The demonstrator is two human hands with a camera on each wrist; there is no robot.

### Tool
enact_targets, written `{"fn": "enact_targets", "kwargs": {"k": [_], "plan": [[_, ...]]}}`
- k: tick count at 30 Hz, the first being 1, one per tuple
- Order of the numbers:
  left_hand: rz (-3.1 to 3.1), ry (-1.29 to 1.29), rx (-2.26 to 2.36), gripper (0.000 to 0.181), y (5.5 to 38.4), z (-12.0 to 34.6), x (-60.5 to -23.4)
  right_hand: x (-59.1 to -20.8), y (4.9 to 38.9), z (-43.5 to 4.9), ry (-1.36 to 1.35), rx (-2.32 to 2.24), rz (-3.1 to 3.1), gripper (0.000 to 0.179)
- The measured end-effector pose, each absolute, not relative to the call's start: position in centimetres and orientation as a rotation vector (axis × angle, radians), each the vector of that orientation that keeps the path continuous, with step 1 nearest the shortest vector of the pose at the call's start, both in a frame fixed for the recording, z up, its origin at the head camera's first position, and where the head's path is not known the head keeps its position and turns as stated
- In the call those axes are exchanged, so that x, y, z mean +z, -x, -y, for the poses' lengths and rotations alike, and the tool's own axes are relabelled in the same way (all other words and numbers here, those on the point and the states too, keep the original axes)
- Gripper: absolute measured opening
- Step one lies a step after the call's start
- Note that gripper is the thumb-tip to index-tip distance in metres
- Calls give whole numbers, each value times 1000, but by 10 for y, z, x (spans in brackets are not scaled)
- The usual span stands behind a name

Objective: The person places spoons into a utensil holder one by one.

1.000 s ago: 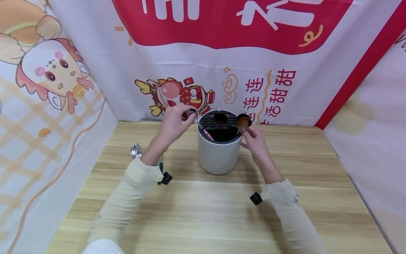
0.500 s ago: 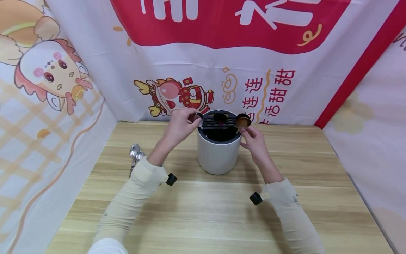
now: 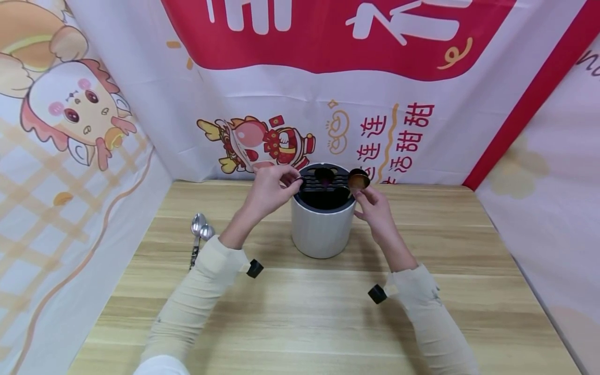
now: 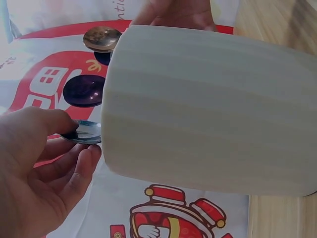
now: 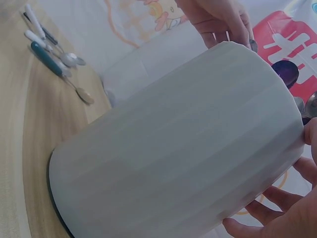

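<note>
One white, faceted cylindrical holder (image 3: 322, 234) in the head view, upright on a wood-grain table (image 3: 319, 323) between the left hand (image 3: 269, 190) and the right hand (image 3: 378, 211). Left wrist view: the left hand pinches a glossy, oval-bowled metal spoon (image 4: 88, 132) at the holder's top. Right wrist view: the right hand's fingers (image 5: 283, 198) spread against the holder.
</note>
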State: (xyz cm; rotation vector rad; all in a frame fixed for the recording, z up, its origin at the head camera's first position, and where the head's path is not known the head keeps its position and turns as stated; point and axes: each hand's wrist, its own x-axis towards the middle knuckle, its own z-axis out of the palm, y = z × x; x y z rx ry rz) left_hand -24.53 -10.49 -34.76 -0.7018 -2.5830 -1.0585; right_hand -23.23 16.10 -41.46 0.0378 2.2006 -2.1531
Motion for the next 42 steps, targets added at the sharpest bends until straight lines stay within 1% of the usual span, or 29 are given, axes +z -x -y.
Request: {"fn": "enact_targets", "kwargs": {"k": [9, 19, 25, 31, 42], "plan": [[2576, 740, -1084, 17, 236, 116, -349, -416, 231, -159, -54, -2173, -2204, 41], [2629, 582, -1122, 22, 230, 139, -358, -415, 232, -160, -31, -2160, -2197, 45], [2673, 497, -1175, 21, 226, 157, -365, -413, 232, -159, -54, -2153, -2207, 46], [2681, 476, -1205, 21, 225, 171, -373, -413, 232, -159, -94, -2166, -2196, 45], [2670, 458, -1204, 18, 218, 189, -387, -413, 232, -158, -72, -2164, -2181, 44]]}}
